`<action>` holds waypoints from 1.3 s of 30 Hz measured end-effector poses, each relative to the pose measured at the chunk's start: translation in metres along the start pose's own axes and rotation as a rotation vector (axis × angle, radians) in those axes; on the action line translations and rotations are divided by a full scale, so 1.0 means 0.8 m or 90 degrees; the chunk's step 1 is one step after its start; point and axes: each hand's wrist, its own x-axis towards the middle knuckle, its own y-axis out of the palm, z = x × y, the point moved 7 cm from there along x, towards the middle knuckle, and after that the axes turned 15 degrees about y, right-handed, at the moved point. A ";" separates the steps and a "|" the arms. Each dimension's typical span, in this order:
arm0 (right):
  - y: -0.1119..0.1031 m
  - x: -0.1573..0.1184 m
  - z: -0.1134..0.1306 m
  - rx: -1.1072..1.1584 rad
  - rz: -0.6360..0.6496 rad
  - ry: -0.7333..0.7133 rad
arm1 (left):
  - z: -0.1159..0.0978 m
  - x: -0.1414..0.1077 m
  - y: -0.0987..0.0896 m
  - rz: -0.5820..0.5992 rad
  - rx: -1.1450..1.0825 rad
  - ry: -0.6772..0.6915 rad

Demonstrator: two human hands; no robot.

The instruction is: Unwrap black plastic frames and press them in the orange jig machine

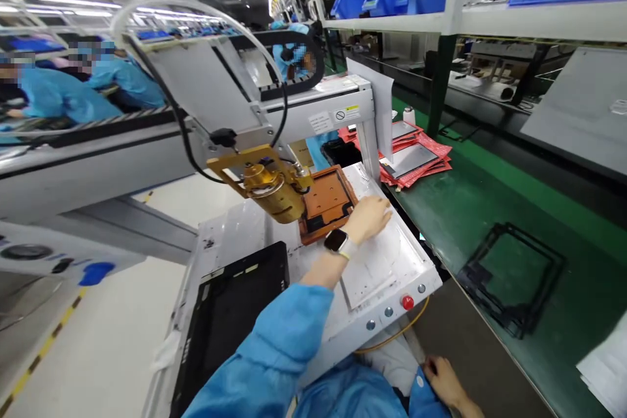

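Note:
My left hand [369, 217], a watch on its wrist, is over the white machine bed [392, 255], just right of a brown fixture [329, 196] with black parts in it. Its fingers are bent together; anything in them is hidden. A brass-coloured machine head [279, 192] hangs at the fixture's left side. Lower left on the bed lies a black panel [240, 307]. Low in the view, below the green bench [441, 209], my right hand [443, 379] has curled fingers, and I cannot make out whether they hold anything.
A black frame [514, 277] lies on the green bench, with grey panels on red wrapping [416, 163] farther back. A red button [407, 302] sits on the bed's front edge. The machine's gantry [313, 121] spans above. People in blue are at the far left.

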 end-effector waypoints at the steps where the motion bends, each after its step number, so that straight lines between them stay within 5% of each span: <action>1: -0.006 -0.006 -0.002 0.004 0.009 -0.011 | 0.019 0.008 0.006 0.003 0.020 -0.026; 7: -0.051 -0.062 0.005 0.005 0.035 -0.119 | 0.086 -0.008 0.033 0.009 0.095 -0.094; 13: -0.099 -0.124 0.059 0.078 -0.061 -0.238 | 0.053 -0.028 0.057 -0.001 0.095 0.013; 18: -0.160 -0.180 0.150 0.131 -0.178 -0.461 | -0.003 -0.041 0.045 -0.015 0.081 0.093; 22: -0.209 -0.224 0.268 0.139 -0.245 -0.661 | -0.023 -0.074 -0.019 -0.072 0.071 0.068; 25: -0.197 -0.229 0.365 -0.030 -0.205 -0.730 | -0.026 -0.107 -0.074 -0.148 0.011 0.009; 28: -0.152 -0.223 0.428 -0.307 -0.135 -0.773 | -0.031 -0.140 -0.108 -0.217 -0.071 -0.056; 32: -0.121 -0.219 0.459 -0.530 -0.063 -0.785 | -0.033 -0.179 -0.125 -0.338 -0.179 -0.147; 39: -0.144 -0.221 0.486 -0.559 -0.035 -0.745 | -0.030 -0.203 -0.121 -0.456 -0.281 -0.169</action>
